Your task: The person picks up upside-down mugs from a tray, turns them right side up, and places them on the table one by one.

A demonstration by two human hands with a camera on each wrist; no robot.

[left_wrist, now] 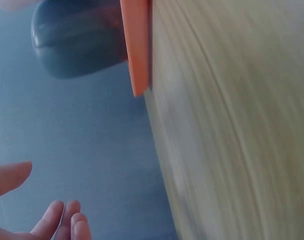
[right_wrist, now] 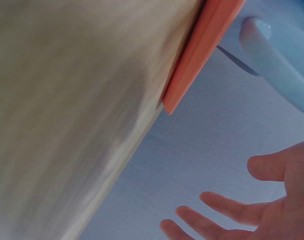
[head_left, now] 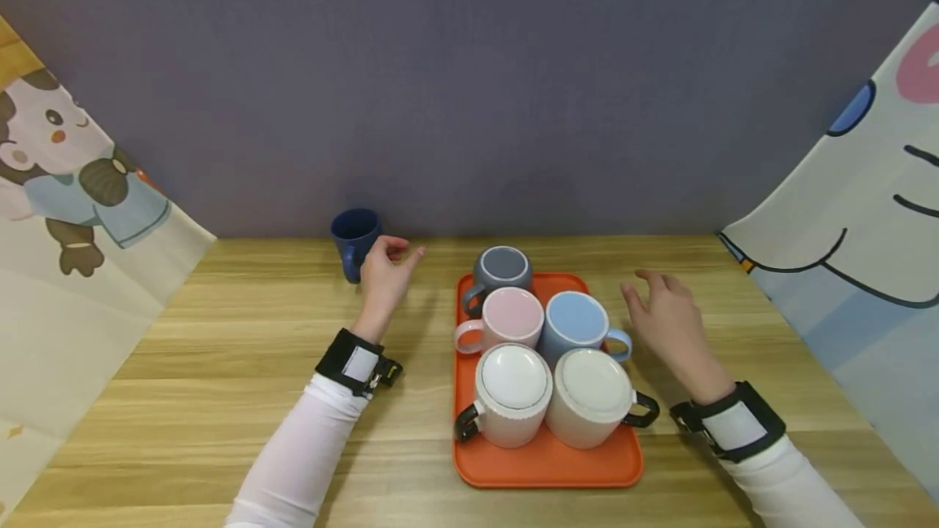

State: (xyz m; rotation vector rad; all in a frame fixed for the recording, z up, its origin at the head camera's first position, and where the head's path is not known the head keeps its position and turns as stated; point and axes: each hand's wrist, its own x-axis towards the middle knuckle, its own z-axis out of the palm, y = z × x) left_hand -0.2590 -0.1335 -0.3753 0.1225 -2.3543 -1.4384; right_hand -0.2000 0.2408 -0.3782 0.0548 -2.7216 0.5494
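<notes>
A dark blue mug (head_left: 354, 236) stands upright at the back of the wooden table (head_left: 242, 365). My left hand (head_left: 386, 271) hovers just right of it, fingers relaxed and holding nothing. An orange tray (head_left: 546, 463) carries a grey mug (head_left: 501, 270), a pink mug (head_left: 505, 318), a light blue mug (head_left: 577, 324) and two white mugs (head_left: 513, 394), all upside down. My right hand (head_left: 666, 312) hangs open beside the tray's right edge, near the blue mug's handle (right_wrist: 277, 50). The left wrist view shows the grey mug (left_wrist: 76, 42) and the tray corner (left_wrist: 137, 45).
A grey wall closes the back of the table. Cartoon-printed cloth panels (head_left: 66, 210) slope in from the left and from the right (head_left: 866, 210). Bare wood lies left of the tray and along the front edge.
</notes>
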